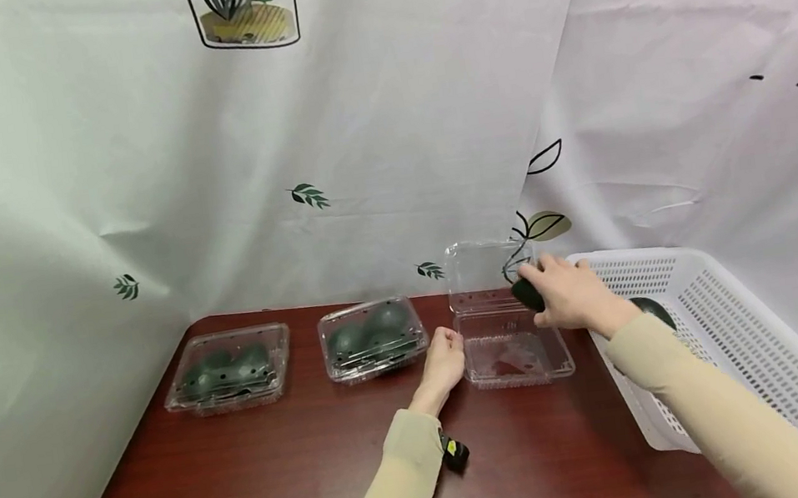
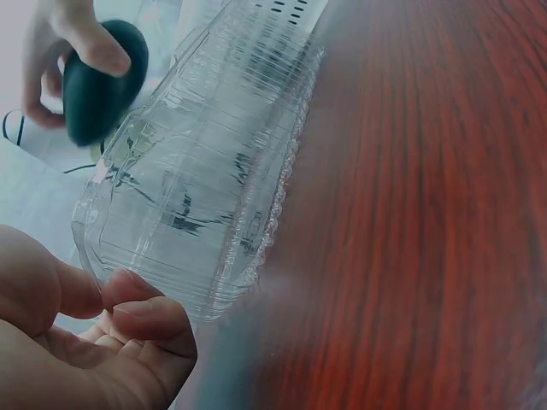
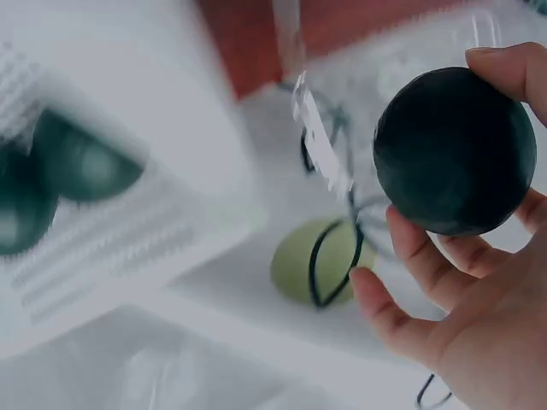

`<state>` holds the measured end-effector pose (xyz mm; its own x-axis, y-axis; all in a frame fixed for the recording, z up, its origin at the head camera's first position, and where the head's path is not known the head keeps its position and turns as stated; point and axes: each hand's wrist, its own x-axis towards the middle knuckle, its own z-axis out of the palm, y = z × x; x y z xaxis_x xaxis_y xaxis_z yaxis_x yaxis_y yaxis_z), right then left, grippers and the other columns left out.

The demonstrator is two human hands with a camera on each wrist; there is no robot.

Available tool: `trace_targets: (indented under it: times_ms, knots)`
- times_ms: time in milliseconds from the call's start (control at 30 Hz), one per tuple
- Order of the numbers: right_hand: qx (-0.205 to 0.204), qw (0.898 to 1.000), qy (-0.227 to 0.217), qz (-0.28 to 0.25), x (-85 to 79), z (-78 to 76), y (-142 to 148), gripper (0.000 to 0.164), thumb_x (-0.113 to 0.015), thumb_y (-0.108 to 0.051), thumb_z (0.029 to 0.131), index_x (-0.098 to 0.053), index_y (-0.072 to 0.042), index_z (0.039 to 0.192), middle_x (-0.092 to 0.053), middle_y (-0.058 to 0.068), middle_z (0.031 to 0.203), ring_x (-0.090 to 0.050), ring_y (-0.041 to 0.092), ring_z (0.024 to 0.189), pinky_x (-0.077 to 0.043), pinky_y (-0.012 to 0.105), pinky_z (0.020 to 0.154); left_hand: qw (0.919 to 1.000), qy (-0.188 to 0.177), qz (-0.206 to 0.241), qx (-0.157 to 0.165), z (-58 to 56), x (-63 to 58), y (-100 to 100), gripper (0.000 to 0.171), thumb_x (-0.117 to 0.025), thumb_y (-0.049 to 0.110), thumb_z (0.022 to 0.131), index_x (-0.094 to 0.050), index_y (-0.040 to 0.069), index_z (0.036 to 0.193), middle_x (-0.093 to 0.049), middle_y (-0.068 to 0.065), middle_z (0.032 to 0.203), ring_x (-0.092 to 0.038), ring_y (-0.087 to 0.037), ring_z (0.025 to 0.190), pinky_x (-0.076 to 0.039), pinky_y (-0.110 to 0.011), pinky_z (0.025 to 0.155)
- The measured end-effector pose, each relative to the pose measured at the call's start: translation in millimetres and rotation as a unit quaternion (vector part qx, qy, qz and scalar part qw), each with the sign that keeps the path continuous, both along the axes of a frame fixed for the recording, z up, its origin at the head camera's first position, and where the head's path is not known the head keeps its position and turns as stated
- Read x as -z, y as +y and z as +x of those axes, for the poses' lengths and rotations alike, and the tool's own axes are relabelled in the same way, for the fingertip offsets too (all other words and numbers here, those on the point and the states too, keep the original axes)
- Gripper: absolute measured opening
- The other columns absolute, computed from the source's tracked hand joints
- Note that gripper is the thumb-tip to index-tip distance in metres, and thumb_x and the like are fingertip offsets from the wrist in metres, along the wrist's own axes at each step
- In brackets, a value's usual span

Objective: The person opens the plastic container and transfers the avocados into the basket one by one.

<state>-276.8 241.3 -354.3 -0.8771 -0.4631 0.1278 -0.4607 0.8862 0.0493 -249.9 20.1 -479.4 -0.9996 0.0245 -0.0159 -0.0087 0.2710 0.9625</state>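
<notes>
A dark green avocado is held in the right hand, above the right side of an open clear plastic clamshell box. In the right wrist view, the thumb and fingers grip the avocado around its sides. The left hand is at the box's left edge. Seen in the left wrist view, its thumb and curled index finger pinch the rim of the clamshell. The lid stands raised at the back, and no avocado shows inside the box.
Two closed clamshells with avocados, one at the far left and one in the middle, sit on the red-brown table. A white perforated basket on the right holds more avocados. A patterned cloth hangs behind.
</notes>
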Motion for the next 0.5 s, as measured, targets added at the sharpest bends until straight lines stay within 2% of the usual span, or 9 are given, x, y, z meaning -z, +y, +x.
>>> trace_targets:
  times_ms: [67,233,367,500]
  knots:
    - [0.01,1.0,0.001,-0.008,-8.4,-2.0,11.3,0.073,-0.085,-0.03,0.063,-0.048,-0.011,0.123,-0.051,0.019,0.104,-0.055,0.036,0.09,-0.042,0.058,0.071,1.0,0.002,-0.001,0.0,-0.5,-0.2,0.0,0.012,-0.046,0.015,0.104,-0.049,0.007,0.096,-0.05,-0.005,0.08,-0.047,-0.016,0.068,-0.037,-0.03,0.062]
    - [0.06,0.998,-0.013,-0.02,-20.7,-6.0,47.6,0.077,-0.08,-0.029,0.066,-0.043,-0.009,0.13,-0.05,0.026,0.108,-0.055,0.042,0.092,-0.046,0.06,0.065,1.0,0.003,-0.001,0.0,-1.7,-0.8,-0.5,0.012,-0.046,0.015,0.104,-0.049,0.007,0.096,-0.05,-0.005,0.079,-0.047,-0.016,0.068,-0.038,-0.029,0.062]
    - [0.105,0.993,-0.039,-0.034,-22.5,-8.3,82.1,0.082,-0.08,-0.033,0.069,-0.038,-0.005,0.134,-0.045,0.033,0.11,-0.052,0.052,0.094,-0.045,0.064,0.064,1.0,0.001,0.001,-0.002,-0.6,-0.3,-0.3,0.012,-0.046,0.015,0.104,-0.049,0.006,0.097,-0.051,-0.005,0.079,-0.048,-0.017,0.068,-0.038,-0.03,0.062]
    - [0.131,0.989,-0.052,-0.049,-18.0,-8.7,117.5,0.083,-0.079,-0.035,0.071,-0.035,-0.001,0.133,-0.041,0.039,0.107,-0.052,0.056,0.09,-0.044,0.066,0.065,1.0,0.001,0.006,-0.003,0.0,1.3,0.3,0.012,-0.046,0.015,0.104,-0.05,0.006,0.097,-0.051,-0.005,0.079,-0.048,-0.016,0.068,-0.038,-0.03,0.062]
